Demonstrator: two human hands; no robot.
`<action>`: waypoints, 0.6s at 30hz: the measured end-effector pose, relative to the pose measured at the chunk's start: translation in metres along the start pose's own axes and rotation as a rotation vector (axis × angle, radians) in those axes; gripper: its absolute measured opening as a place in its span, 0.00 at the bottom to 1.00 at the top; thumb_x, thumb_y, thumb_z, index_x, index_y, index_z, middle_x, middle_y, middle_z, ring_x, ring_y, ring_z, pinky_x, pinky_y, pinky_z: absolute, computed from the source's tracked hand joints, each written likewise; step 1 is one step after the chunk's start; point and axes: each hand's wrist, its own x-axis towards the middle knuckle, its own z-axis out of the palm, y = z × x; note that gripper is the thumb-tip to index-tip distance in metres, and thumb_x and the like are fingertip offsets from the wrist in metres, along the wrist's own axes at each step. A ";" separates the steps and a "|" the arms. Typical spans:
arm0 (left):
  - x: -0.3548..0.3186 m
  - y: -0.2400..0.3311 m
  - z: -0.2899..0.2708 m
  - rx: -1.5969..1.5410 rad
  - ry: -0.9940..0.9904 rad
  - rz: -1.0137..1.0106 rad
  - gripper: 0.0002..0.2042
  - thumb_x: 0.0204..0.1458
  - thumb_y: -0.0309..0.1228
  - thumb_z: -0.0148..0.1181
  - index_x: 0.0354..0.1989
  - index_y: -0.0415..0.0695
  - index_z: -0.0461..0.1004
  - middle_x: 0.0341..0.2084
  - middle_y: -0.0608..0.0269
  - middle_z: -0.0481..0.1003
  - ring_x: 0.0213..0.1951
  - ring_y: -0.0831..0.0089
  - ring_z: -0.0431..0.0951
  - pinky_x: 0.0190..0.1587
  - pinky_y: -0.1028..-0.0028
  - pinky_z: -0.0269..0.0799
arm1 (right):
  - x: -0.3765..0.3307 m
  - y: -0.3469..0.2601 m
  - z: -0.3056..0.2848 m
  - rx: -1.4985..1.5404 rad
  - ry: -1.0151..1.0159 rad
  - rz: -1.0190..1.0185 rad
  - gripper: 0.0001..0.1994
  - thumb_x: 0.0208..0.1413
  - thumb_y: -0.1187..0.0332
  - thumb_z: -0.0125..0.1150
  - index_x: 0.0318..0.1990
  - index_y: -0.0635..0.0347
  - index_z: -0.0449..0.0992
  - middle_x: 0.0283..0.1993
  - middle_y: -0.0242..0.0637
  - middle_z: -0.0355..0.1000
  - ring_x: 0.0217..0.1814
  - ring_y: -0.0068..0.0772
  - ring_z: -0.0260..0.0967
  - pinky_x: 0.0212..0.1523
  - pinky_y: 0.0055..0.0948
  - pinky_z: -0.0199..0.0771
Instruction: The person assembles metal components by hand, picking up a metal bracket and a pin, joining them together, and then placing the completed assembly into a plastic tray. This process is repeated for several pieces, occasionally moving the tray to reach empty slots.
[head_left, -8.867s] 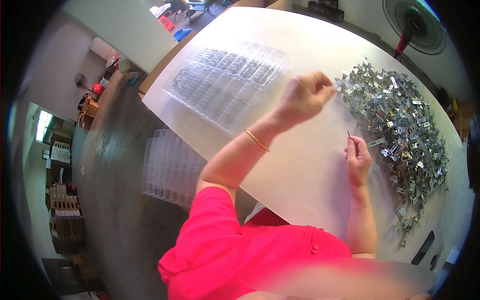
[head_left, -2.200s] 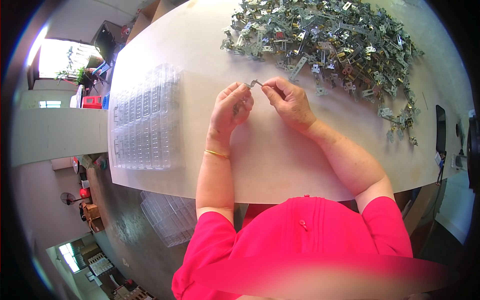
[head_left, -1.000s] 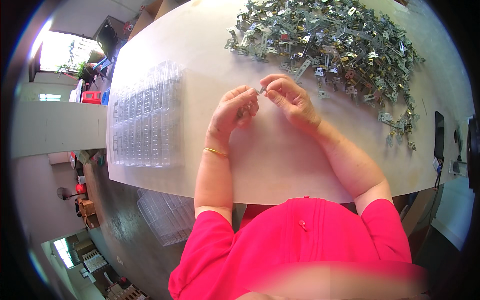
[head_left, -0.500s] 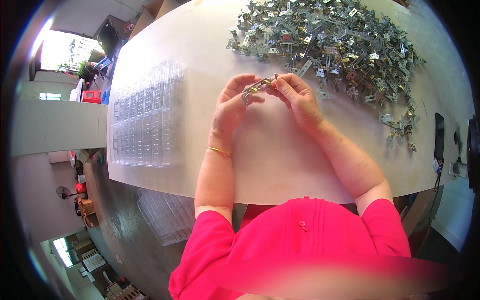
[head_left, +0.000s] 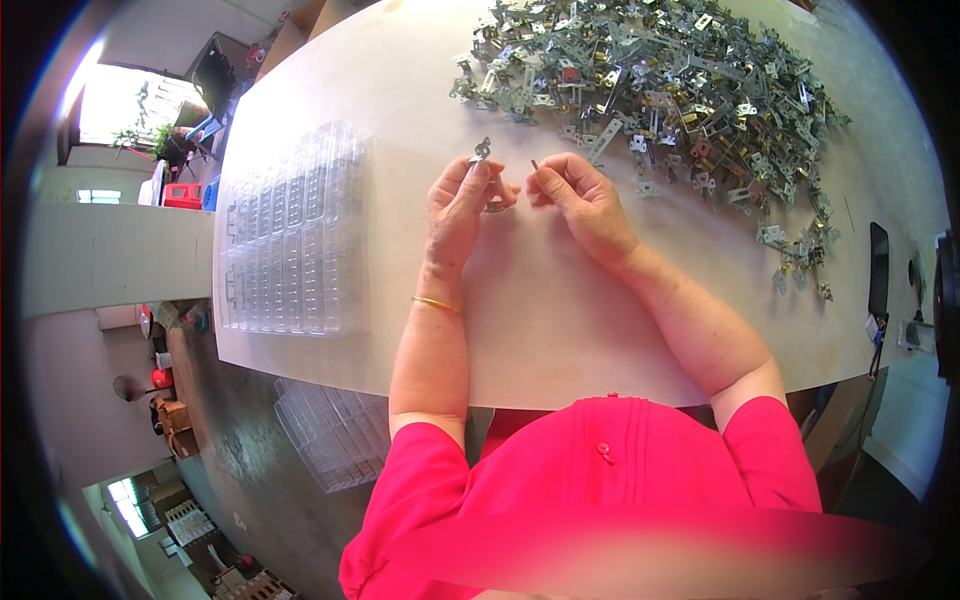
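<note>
Left hand pinching a small metal bracket, right hand pinching a pin; parts unjoined, heap of metal parts beyond remains.

Clear plastic blister trays lie at the white table's left edge.

Half a second earlier the two hands met over one small metal piece; they then drew apart above the table. The left hand came away with a small metal bracket raised at its fingertips, while the right hand kept a thin pin pinched in its grip.
</note>
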 end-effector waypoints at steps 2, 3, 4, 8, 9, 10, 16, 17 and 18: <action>0.000 0.001 0.001 -0.006 0.004 -0.028 0.11 0.66 0.34 0.53 0.41 0.38 0.75 0.24 0.69 0.72 0.28 0.75 0.75 0.37 0.74 0.72 | -0.005 -0.013 0.002 0.080 -0.104 0.141 0.07 0.67 0.65 0.57 0.42 0.57 0.76 0.29 0.26 0.72 0.30 0.14 0.68 0.30 0.16 0.68; -0.001 0.002 0.002 -0.010 0.006 -0.055 0.11 0.66 0.34 0.52 0.40 0.38 0.75 0.21 0.71 0.68 0.24 0.78 0.72 0.31 0.76 0.70 | -0.007 -0.016 0.003 0.080 -0.102 0.142 0.07 0.67 0.65 0.57 0.42 0.57 0.76 0.29 0.26 0.72 0.30 0.14 0.68 0.30 0.16 0.68; -0.001 0.003 0.002 -0.010 0.005 -0.057 0.11 0.66 0.34 0.52 0.40 0.38 0.75 0.21 0.71 0.68 0.24 0.78 0.72 0.31 0.76 0.70 | -0.009 -0.017 0.006 0.002 -0.095 0.127 0.07 0.67 0.64 0.57 0.42 0.56 0.76 0.26 0.24 0.69 0.27 0.12 0.64 0.26 0.16 0.65; -0.002 0.007 0.005 -0.007 0.010 -0.139 0.11 0.64 0.33 0.53 0.39 0.37 0.75 0.20 0.71 0.66 0.19 0.81 0.65 0.23 0.78 0.61 | -0.009 -0.019 0.004 -0.078 -0.075 0.111 0.08 0.66 0.61 0.58 0.42 0.54 0.76 0.23 0.20 0.64 0.23 0.10 0.58 0.22 0.15 0.58; -0.003 0.008 0.006 0.026 0.016 -0.160 0.11 0.64 0.34 0.54 0.39 0.37 0.75 0.19 0.73 0.66 0.19 0.83 0.63 0.21 0.80 0.58 | -0.009 -0.020 0.004 -0.076 -0.076 0.112 0.08 0.66 0.61 0.58 0.42 0.54 0.76 0.23 0.20 0.64 0.23 0.10 0.58 0.22 0.15 0.58; -0.002 0.007 0.005 0.027 0.017 -0.161 0.11 0.64 0.34 0.54 0.39 0.37 0.75 0.19 0.73 0.66 0.19 0.83 0.63 0.21 0.80 0.58 | -0.009 -0.020 0.005 -0.084 -0.069 0.121 0.08 0.66 0.61 0.58 0.41 0.54 0.76 0.23 0.20 0.63 0.23 0.10 0.58 0.22 0.15 0.58; 0.000 0.005 0.004 0.103 -0.040 -0.147 0.10 0.63 0.33 0.55 0.38 0.37 0.76 0.18 0.72 0.66 0.15 0.84 0.61 0.17 0.82 0.55 | -0.006 -0.019 0.005 -0.115 -0.052 0.123 0.09 0.66 0.61 0.58 0.40 0.55 0.77 0.23 0.20 0.63 0.24 0.10 0.58 0.23 0.16 0.59; 0.000 0.007 0.004 0.117 -0.036 -0.143 0.10 0.63 0.32 0.55 0.38 0.38 0.76 0.17 0.73 0.66 0.15 0.85 0.60 0.17 0.83 0.54 | -0.006 -0.019 0.005 -0.119 -0.044 0.122 0.09 0.66 0.61 0.58 0.40 0.56 0.77 0.23 0.21 0.63 0.24 0.11 0.58 0.23 0.16 0.59; -0.001 0.008 0.004 0.131 -0.028 -0.138 0.09 0.63 0.32 0.54 0.38 0.38 0.77 0.17 0.74 0.65 0.16 0.86 0.60 0.17 0.83 0.53 | -0.006 -0.017 0.006 -0.117 -0.053 0.121 0.09 0.66 0.61 0.58 0.40 0.56 0.77 0.23 0.21 0.63 0.24 0.11 0.58 0.23 0.16 0.59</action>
